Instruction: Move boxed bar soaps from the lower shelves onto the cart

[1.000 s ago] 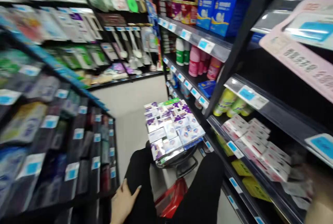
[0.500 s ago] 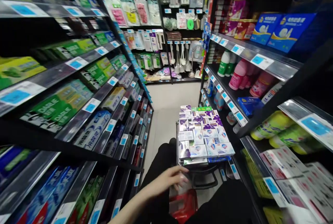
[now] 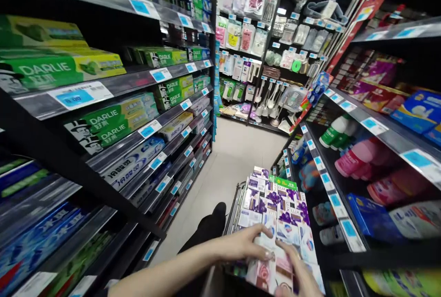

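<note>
My left hand [image 3: 246,244] reaches in from the left, its fingers curled over the far left side of some pink-and-white soap boxes [image 3: 264,273]. From the right, my right hand [image 3: 299,267] closes around the same boxes, with its wrist cut off by the bottom edge. These boxes are just above or on the near end of a stack of soap boxes [image 3: 272,198], white with purple flowers and LUX lettering. Whether they touch the stack I cannot tell. The stack lies on a cart with a dark wire side [image 3: 237,205], mostly covered by the boxes.
Shelves of DARLIE toothpaste boxes [image 3: 103,124] line the left side. On the right, a shelf holds pink bottles [image 3: 358,159] and a blue pack [image 3: 370,216]. Pale floor [image 3: 237,145] leads to a rack with hanging utensils [image 3: 270,97]. My dark shoe [image 3: 219,212] is beside the cart.
My left hand has moved from hanging empty near the cart to the pink soap boxes. My right hand has come in with them over the stack. The view has turned left.
</note>
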### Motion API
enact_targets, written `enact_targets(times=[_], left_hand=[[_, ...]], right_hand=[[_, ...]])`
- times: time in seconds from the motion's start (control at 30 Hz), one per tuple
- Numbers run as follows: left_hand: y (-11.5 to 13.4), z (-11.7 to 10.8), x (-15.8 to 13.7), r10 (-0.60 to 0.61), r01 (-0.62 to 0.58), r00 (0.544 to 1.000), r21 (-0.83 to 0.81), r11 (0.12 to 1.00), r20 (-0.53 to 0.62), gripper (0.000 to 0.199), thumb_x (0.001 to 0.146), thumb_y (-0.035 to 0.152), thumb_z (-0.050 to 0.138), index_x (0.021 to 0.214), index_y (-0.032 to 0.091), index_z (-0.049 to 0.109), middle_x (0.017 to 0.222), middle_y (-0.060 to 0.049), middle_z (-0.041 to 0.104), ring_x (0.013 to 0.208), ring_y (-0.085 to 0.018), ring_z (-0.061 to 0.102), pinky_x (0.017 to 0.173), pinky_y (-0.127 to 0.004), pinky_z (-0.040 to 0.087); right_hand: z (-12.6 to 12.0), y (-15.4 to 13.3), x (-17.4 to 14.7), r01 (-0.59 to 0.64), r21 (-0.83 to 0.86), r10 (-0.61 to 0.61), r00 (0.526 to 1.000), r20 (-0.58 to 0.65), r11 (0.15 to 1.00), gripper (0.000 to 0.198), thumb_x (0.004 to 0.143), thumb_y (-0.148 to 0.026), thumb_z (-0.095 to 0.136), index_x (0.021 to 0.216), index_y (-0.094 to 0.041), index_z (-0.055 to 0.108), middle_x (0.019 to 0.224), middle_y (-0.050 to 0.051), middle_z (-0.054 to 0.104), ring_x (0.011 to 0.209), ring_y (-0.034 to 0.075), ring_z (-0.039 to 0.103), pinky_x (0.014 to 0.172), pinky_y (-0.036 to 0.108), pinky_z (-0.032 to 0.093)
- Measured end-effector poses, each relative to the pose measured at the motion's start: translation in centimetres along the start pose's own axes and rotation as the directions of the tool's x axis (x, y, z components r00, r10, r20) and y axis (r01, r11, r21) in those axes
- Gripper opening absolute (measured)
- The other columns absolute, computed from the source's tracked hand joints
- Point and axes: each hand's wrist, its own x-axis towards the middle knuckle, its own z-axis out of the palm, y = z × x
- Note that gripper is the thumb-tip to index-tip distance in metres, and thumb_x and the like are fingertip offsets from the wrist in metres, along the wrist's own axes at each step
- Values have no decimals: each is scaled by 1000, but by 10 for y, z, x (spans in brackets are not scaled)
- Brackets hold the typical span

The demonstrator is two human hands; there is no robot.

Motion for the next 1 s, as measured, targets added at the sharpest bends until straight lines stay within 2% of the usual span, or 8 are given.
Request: enact_targets(times=[0.1, 0.2, 0.3, 0.4, 0.5, 0.63, 0.83, 1.0], left_hand=[[31, -46, 58, 120, -128, 991, 169, 977, 60, 57, 71, 30, 70, 123, 15, 50, 78, 3, 57, 61, -8, 50, 53, -19, 36], [57, -107, 129, 296, -195, 942, 456, 868, -160, 40, 86, 29, 56, 123, 16, 57, 101, -4, 66, 82, -13, 63, 67, -21, 46], [61, -172, 192, 344, -55, 820, 535, 843, -458, 35, 90, 21, 50, 122, 9, 59, 123, -12, 61, 116, -21, 55, 91, -27, 43], [43, -219, 232, 231, 118, 795, 516, 848, -561, 31, 84, 17, 60, 113, 7, 64, 113, -14, 66, 111, -25, 59, 95, -38, 44], [19, -239, 254, 152, 191, 821, 516, 835, -550, 30, 76, 21, 70, 105, 11, 70, 98, -9, 71, 94, -22, 66, 86, -34, 49], [-2, -246, 266, 138, 212, 828, 531, 820, -543, 31, 72, 24, 71, 102, 17, 74, 91, -6, 74, 89, -21, 66, 78, -24, 48], [-4, -246, 263, 150, 208, 831, 550, 809, -535, 32, 74, 26, 70, 104, 20, 74, 95, -5, 74, 92, -19, 66, 79, -22, 46], [1, -245, 258, 170, 183, 841, 565, 805, -514, 31, 73, 24, 69, 103, 18, 74, 96, -6, 74, 90, -19, 65, 74, -21, 46]], right_hand=[[-46, 24, 89, -157, 219, 125, 981, 150, 963, 65, 60, -65, 74, 107, -22, 66, 107, 10, 67, 94, 30, 65, 80, 38, 54], [-84, 59, 185, -238, 231, 224, 971, 89, 943, 56, 63, -55, 77, 104, -19, 66, 101, 10, 69, 88, 27, 65, 75, 35, 53], [-102, 111, 268, -287, 187, 295, 955, -16, 939, 58, 56, -53, 81, 99, -16, 68, 93, 10, 70, 82, 26, 65, 72, 35, 54], [-96, 164, 317, -346, 219, 365, 930, -51, 912, 62, 45, -55, 82, 91, -16, 69, 85, 8, 70, 76, 26, 66, 69, 36, 54], [-81, 202, 335, -394, 229, 400, 916, 19, 890, 63, 43, -57, 81, 90, -16, 69, 83, 8, 70, 74, 26, 66, 68, 37, 54], [-70, 225, 336, -417, 179, 407, 909, 90, 891, 61, 49, -56, 81, 94, -17, 69, 89, 9, 70, 78, 26, 66, 71, 37, 54], [-69, 235, 332, -388, 80, 381, 921, 83, 918, 58, 53, -58, 79, 94, -17, 72, 103, 10, 70, 97, 30, 63, 85, 37, 50], [-70, 231, 330, -367, 48, 362, 928, 92, 929, 57, 57, -57, 77, 96, -16, 72, 104, 11, 70, 96, 30, 63, 85, 38, 49]])
